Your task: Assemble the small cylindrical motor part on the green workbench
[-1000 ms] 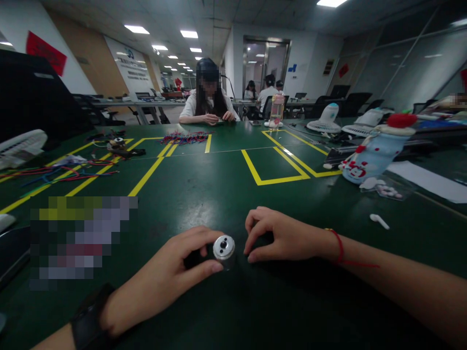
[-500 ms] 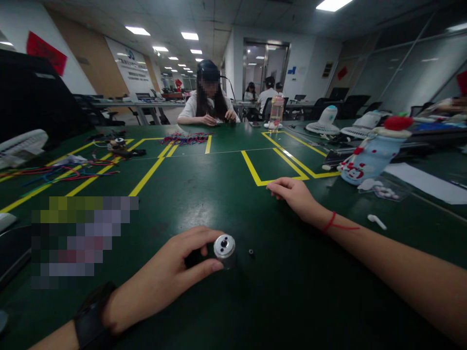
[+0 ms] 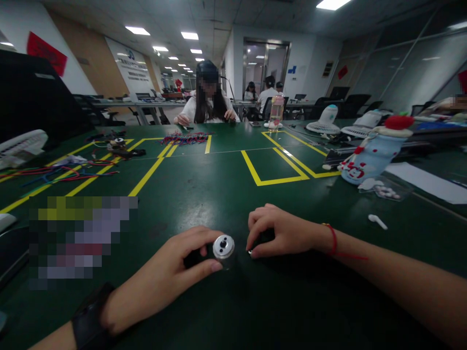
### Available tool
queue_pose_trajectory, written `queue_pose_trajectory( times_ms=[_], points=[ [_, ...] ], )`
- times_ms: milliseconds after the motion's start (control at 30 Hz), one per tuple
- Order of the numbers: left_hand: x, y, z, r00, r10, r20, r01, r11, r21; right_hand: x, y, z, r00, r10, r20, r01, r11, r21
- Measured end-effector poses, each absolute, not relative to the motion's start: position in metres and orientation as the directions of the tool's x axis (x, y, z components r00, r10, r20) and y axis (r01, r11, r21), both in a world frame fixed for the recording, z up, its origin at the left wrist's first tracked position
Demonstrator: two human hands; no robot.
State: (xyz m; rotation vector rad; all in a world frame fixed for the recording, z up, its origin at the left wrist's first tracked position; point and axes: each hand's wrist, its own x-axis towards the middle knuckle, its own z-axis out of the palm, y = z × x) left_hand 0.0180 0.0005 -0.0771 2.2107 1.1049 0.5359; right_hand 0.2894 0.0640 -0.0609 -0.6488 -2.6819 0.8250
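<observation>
A small silver cylinder that looks like an electric motor (image 3: 224,248) stands upright on the green table, its round end with dark holes facing up. My left hand (image 3: 182,257) is closed around its left side, thumb in front and index finger behind. Just to the right, my right hand (image 3: 279,231) is closed in a pinch with thumb and index finger low at the table. Between those fingertips shows a tiny round metal part (image 3: 250,252), mostly covered by them. A black watch sits on my left wrist and a red string on my right.
Coloured wires (image 3: 80,170) and a bundle of short wires (image 3: 186,138) lie on the left and far side. At right stand a blue bottle (image 3: 375,155), a white earbud (image 3: 377,221) and small white fans (image 3: 324,121). A person (image 3: 207,97) sits opposite.
My right hand has come back toward me and left from near the yellow tape, and its fingers have closed on the tiny metal part. My left hand has stayed on the motor.
</observation>
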Motion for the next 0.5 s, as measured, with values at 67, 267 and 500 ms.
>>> queue_pose_trajectory(
  times_ms=[67,267,500],
  points=[
    [0.018,0.001,-0.077,0.570,0.816,0.095,0.569,-0.476,0.670,0.283,0.060,-0.061,-0.831,0.526,0.181,0.308,0.706,-0.638],
    [0.015,0.002,-0.084,0.568,0.810,0.145,0.571,-0.515,0.640,0.255,0.041,-0.052,-0.638,0.637,0.433,0.224,0.691,-0.687],
    [0.012,0.003,-0.083,0.564,0.809,0.162,0.569,-0.524,0.634,0.245,0.032,-0.043,-0.647,0.660,0.381,0.273,0.668,-0.693]
  ],
)
